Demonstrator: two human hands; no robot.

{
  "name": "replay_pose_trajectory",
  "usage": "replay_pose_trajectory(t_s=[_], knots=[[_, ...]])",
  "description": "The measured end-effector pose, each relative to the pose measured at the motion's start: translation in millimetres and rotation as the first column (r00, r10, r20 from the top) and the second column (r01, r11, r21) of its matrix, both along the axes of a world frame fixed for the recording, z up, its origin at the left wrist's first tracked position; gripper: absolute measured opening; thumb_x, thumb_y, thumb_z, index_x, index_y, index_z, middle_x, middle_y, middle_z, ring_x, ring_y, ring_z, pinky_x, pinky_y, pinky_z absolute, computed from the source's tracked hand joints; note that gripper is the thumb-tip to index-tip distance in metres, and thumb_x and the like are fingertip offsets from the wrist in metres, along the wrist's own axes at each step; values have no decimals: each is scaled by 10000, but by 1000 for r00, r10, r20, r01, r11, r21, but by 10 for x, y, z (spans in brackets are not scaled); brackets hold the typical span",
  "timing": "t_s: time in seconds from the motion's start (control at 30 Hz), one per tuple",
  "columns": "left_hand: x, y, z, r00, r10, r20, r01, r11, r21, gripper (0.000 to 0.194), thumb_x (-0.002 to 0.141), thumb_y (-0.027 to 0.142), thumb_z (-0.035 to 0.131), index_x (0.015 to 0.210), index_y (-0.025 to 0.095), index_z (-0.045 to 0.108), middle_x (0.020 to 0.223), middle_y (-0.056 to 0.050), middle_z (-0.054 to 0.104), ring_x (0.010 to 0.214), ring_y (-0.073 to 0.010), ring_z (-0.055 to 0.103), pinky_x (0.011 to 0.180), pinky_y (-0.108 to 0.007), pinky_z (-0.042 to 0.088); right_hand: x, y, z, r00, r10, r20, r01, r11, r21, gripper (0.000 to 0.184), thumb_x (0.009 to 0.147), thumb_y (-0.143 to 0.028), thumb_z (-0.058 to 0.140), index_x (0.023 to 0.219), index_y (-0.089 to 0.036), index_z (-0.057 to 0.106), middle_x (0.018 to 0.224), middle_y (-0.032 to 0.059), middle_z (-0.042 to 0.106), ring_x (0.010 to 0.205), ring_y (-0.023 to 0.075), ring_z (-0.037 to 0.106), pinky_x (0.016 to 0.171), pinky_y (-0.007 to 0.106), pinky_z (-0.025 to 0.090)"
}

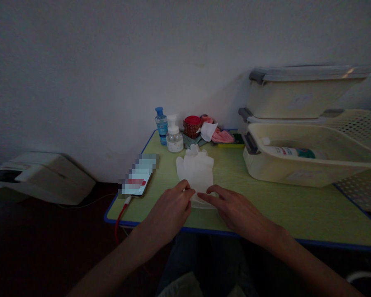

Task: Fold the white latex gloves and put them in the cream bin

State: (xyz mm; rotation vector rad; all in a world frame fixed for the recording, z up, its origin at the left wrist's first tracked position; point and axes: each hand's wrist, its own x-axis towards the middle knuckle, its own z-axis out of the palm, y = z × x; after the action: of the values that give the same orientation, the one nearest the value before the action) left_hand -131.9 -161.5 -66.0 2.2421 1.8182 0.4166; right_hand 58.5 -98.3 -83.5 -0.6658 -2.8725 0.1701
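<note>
White rubber gloves (196, 169) lie flat on the green table (266, 210), fingers pointing toward the wall. My left hand (170, 210) rests at the gloves' cuff, its fingers curled and pinching the near left edge. My right hand (231, 208) lies on the cuff's right side, with the fingers stretched toward the left hand and pressing on the glove edge. Both forearms reach in from the bottom of the view.
A phone (139, 177) on a red cable lies left of the gloves. Two bottles (170, 132), a red-lidded jar (192, 126) and cloths (218, 134) stand by the wall. Cream plastic bins (306, 161) fill the right side. A white appliance (40, 177) sits on the floor at left.
</note>
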Motion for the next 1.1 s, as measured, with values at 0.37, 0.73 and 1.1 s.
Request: replay_pose_trajectory(t_s=[0.37,0.73,1.1], knots=[[-29,18,-8,1000,0,-23,1,1000,21,255,797,63,432,935,155,626,983,-48,556,769,-125,585,745,-271,493,-16,4,-6,999,-37,-27,38,998,42,472,740,45,409,1112,-175,597,1140,111,572,884,180,630,759,322,520],[-77,76,-104,990,8,-138,-6,1000,17,226,801,77,421,895,142,616,951,-67,543,763,-139,578,722,-276,482,-26,100,-57,978,-189,-88,181,979,-93,146,749,-22,498,739,-132,594,853,60,598,708,131,588,658,246,464],[-35,62,3,956,98,-277,-104,995,-8,237,829,128,415,855,143,649,940,-80,565,726,-156,602,690,-291,485,-25,34,74,960,-275,44,274,961,39,110,782,-132,540,810,-151,645,859,47,630,756,157,609,651,249,422]])
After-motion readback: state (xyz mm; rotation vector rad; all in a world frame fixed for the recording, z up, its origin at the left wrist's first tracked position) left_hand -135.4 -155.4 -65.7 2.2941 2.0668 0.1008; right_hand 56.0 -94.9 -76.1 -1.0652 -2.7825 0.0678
